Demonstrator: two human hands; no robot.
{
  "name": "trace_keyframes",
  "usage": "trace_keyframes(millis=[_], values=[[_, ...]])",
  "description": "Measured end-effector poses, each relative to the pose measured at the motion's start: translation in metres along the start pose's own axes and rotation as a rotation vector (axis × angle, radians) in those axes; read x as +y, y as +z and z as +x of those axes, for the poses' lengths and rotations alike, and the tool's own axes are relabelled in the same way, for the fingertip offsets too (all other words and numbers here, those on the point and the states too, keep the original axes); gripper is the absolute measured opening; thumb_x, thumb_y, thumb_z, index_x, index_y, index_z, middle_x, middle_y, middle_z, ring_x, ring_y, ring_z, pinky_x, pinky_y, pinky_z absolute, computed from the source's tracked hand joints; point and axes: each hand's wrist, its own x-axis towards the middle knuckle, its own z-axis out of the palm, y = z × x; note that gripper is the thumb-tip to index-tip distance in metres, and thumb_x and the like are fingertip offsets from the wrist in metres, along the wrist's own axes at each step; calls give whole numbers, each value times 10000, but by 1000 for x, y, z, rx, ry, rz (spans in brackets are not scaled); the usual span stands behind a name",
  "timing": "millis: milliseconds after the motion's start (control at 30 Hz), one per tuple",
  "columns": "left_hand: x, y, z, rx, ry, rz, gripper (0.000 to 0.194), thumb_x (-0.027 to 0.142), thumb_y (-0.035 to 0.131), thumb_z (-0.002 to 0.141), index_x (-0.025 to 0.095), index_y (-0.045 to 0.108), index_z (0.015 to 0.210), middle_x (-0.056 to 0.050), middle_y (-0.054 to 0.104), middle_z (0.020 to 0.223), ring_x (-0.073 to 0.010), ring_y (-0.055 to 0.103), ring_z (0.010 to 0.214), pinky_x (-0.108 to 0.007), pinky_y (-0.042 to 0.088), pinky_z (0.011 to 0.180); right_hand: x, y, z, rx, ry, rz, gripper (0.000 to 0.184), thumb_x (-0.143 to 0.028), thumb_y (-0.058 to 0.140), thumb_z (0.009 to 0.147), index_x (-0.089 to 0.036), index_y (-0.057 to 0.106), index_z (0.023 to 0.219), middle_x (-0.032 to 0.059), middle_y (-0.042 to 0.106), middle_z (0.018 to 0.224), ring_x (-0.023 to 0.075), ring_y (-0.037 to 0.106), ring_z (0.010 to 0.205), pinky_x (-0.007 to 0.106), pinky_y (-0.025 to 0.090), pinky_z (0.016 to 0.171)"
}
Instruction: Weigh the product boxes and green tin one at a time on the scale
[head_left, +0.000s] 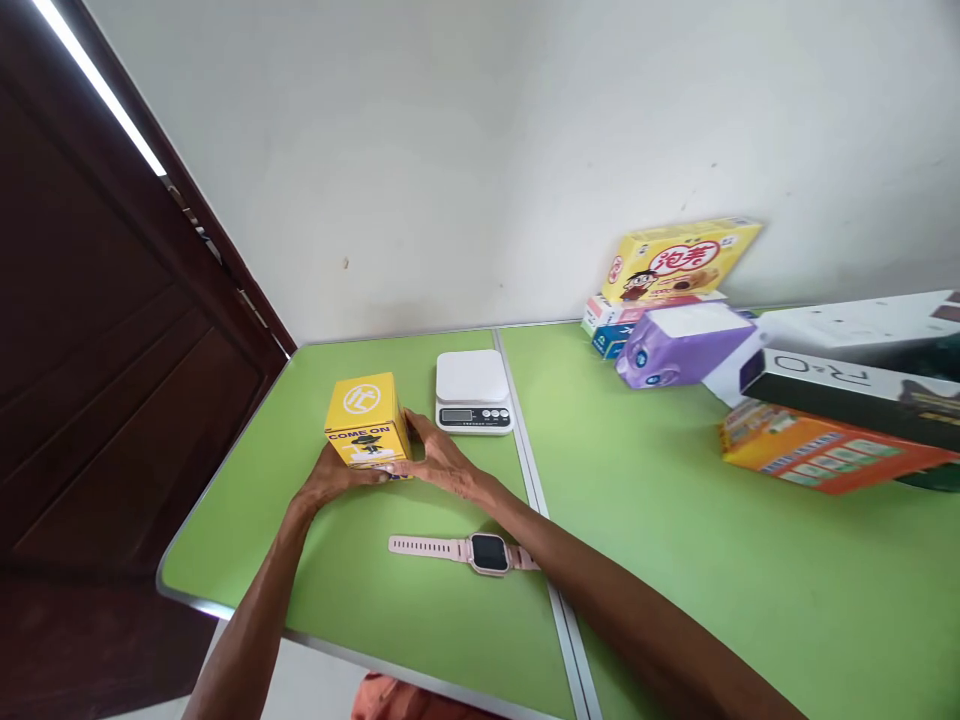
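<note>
A yellow cube-shaped box point(362, 400) with "COME ON" printed on it stands upright on the left part of the green table. My left hand point(336, 480) grips its lower left front, thumb across the front face. On the right side, my right hand point(439, 460) curls around the same box, its thumb along the lower front and its fingers partly hidden behind. A white digital kitchen scale point(472, 390) lies just right of the box, its plate bare. Nearer me is a pink-strapped smartwatch point(489, 553), stretched flat, with my right forearm crossing over one strap end.
At the right, several packages are piled: a yellow carton point(679, 262), a purple pack point(679, 345), a black-and-white box point(847, 390) and an orange box point(832, 450). A metal seam point(525, 470) divides the table point(675, 580). A dark door point(97, 330) stands at the left, a white wall behind.
</note>
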Motion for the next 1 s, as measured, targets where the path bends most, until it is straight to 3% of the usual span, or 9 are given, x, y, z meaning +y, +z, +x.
trace_keyframes(millis=[100,233,367,533,733,1000], values=[[13,11,7,30,77,31,702,415,1068,525,252,782,1146,-122,860,1243,-423,817,1183,-703,644,1106,-10,-20,0,18,5,41,878,-564,897,819,-239,579,1571,153,698,1442,362,672,1299,540,586,1091],[41,28,38,76,197,29,741,413,1077,486,230,759,1129,-135,852,1257,-411,813,1179,-657,670,1085,-30,-63,15,101,-13,35,1043,-622,926,763,-269,530,1661,156,657,1523,385,619,1401,585,577,1139],[65,60,78,9,321,-16,784,415,1089,501,190,761,1176,-159,845,1261,-393,813,1166,-627,668,1082,-36,-111,21,214,34,51,1023,-639,927,761,-278,556,1644,141,614,1629,372,612,1452,572,560,1192],[71,103,124,-108,370,-68,820,407,1102,490,152,763,1192,-172,848,1215,-378,806,1178,-574,655,1077,-17,-155,7,305,77,11,998,-646,924,762,-275,570,1618,141,617,1653,366,590,1520,590,459,1297],[68,122,160,-140,385,3,832,361,1096,467,158,774,1208,-153,847,1248,-385,781,1230,-537,632,1089,20,-171,3,358,139,-32,949,-660,881,810,-282,562,1619,136,641,1631,364,568,1544,653,392,1329],[52,124,173,-141,342,-12,806,361,1094,449,153,766,1156,-170,823,1331,-380,775,1243,-544,623,1105,45,-168,11,339,164,-51,894,-625,901,809,-281,601,1578,131,637,1630,407,521,1576,681,345,1339]])
